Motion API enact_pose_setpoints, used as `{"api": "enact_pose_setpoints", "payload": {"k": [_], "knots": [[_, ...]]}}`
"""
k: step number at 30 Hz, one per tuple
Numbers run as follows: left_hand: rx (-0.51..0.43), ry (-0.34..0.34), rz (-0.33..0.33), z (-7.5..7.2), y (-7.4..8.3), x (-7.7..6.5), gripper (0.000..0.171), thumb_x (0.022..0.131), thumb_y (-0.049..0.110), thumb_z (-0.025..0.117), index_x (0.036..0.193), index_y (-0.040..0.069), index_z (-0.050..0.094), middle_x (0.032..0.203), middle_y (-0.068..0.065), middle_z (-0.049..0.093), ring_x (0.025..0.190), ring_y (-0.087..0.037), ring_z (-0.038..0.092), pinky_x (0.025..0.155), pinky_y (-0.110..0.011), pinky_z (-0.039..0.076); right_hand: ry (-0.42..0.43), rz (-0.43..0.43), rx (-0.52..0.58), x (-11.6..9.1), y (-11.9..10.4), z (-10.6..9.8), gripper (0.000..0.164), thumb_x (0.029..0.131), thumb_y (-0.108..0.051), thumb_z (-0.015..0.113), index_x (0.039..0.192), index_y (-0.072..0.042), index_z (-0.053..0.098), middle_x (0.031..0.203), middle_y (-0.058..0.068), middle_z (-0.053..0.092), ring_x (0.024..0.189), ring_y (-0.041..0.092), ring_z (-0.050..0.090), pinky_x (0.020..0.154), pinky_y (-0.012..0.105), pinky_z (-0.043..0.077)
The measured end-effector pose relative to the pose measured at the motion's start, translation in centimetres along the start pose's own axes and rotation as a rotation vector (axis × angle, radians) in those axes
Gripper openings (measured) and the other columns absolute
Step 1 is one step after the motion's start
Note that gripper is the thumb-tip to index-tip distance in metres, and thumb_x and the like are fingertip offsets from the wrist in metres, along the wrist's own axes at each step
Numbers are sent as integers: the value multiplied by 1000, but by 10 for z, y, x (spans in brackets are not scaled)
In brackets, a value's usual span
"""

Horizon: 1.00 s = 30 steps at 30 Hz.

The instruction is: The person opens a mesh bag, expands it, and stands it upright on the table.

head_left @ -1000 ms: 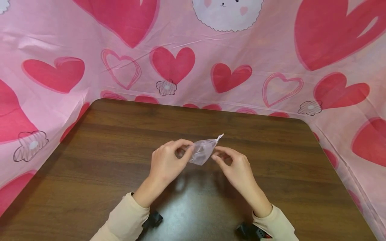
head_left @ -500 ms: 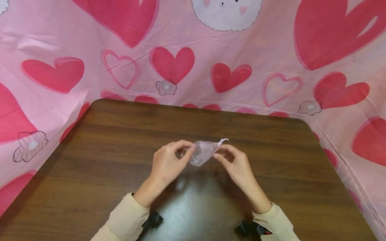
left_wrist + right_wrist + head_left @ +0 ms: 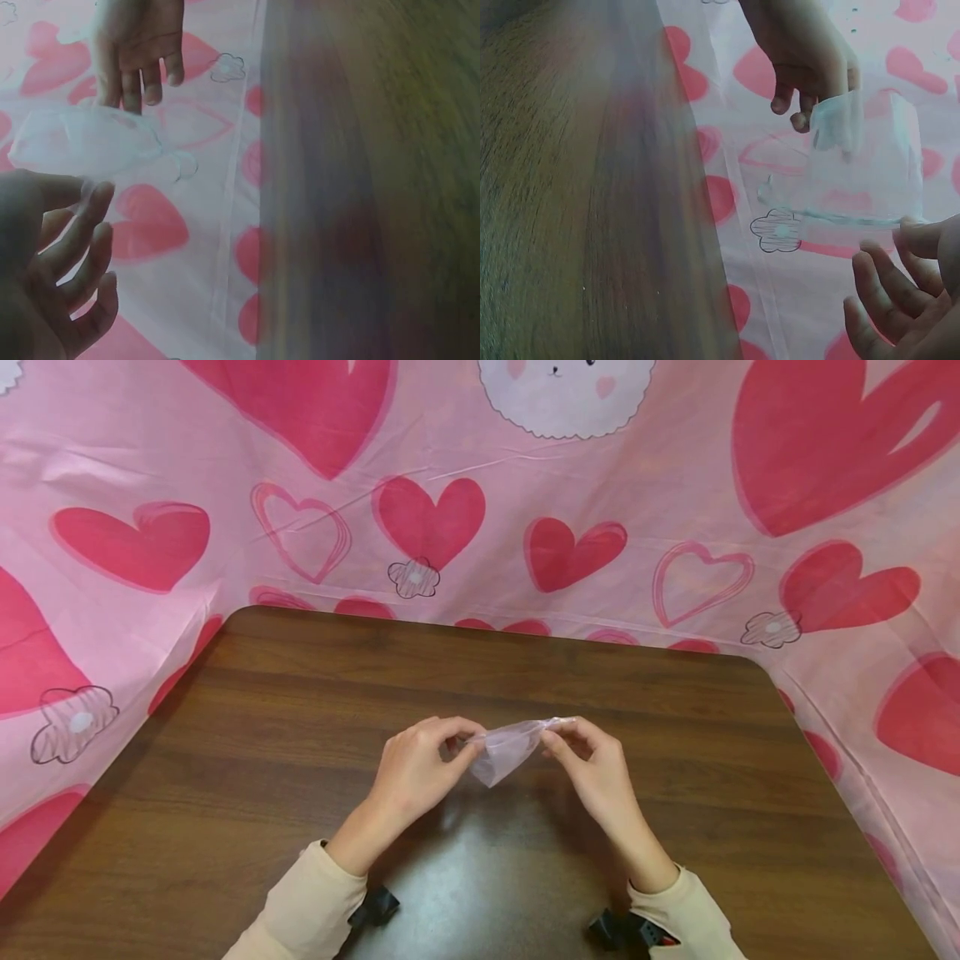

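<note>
A small sheer, whitish drawstring pouch (image 3: 504, 757) is stretched between both hands above the table in the head view. My left hand (image 3: 420, 767) pinches its left end between thumb and index finger. With thumb and index finger, my right hand (image 3: 602, 770) pinches the gathered right end, where the white cord is. In the right wrist view the pouch (image 3: 870, 169) looks see-through, and a cord line crosses it near the right thumb. The left wrist view shows the pouch (image 3: 82, 142) between the hands, with a thin loop of cord hanging off one side. No contents are visible inside.
A dark brown wooden table (image 3: 300, 677) lies beneath the hands. Behind and beside it hangs a pink cloth (image 3: 480, 435) printed with red hearts. Black devices (image 3: 378, 906) are at both wrists, by the beige sleeves (image 3: 315, 897).
The right hand has closed its thumb and index finger on the corded end, which stuck up free before. That end has come down and right, and the pouch is drawn straighter.
</note>
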<state>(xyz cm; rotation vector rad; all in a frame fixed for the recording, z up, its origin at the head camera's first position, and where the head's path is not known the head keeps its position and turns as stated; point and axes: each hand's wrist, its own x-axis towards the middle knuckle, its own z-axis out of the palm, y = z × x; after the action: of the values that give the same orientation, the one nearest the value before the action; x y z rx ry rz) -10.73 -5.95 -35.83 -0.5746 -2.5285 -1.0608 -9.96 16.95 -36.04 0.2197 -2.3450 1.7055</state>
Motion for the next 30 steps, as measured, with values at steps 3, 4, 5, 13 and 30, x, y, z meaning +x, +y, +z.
{"api": "enact_pose_setpoints", "payload": {"k": [3, 4, 5, 13, 30], "knots": [[25, -24, -3, 0, -4, 0, 11, 87, 25, 78, 97, 27, 76, 82, 14, 64, 75, -10, 60, 60, -31, 43, 11, -21, 5, -1, -1, -1, 7, 89, -1, 72, 94, 3, 69, 85, 13, 68, 74, 24, 69, 71, 24, 54], [30, -32, -9, -1, -6, 0, 11, 87, 25, 77, 98, 27, 76, 84, 14, 65, 76, -9, 61, 60, -32, 43, 11, -27, 4, -1, -2, -1, 7, 89, -1, 72, 95, 2, 70, 86, 12, 68, 74, 24, 69, 71, 24, 54], [33, -43, -18, -1, -8, 1, 12, 87, 25, 77, 99, 28, 75, 86, 15, 66, 77, -9, 61, 61, -32, 43, 12, -31, 4, -1, -3, -2, 8, 88, -1, 72, 95, 2, 70, 87, 12, 68, 75, 24, 69, 71, 24, 55], [8, -91, -81, -3, -19, 4, 11, 91, 25, 73, 100, 30, 76, 83, 17, 64, 75, -15, 62, 59, -33, 40, 9, -236, -221, -1, -5, -3, 11, 82, -2, 79, 92, -5, 74, 82, -1, 69, 74, 10, 61, 68, 25, 51], [-12, -250, -15, 11, -17, 7, 23, 86, 32, 79, 108, 28, 73, 99, 13, 68, 84, -8, 61, 67, -33, 47, -77, -440, -685, 0, -4, 17, 13, 77, -12, 86, 85, -17, 77, 76, -8, 66, 67, 11, 54, 54, 26, 44]]}}
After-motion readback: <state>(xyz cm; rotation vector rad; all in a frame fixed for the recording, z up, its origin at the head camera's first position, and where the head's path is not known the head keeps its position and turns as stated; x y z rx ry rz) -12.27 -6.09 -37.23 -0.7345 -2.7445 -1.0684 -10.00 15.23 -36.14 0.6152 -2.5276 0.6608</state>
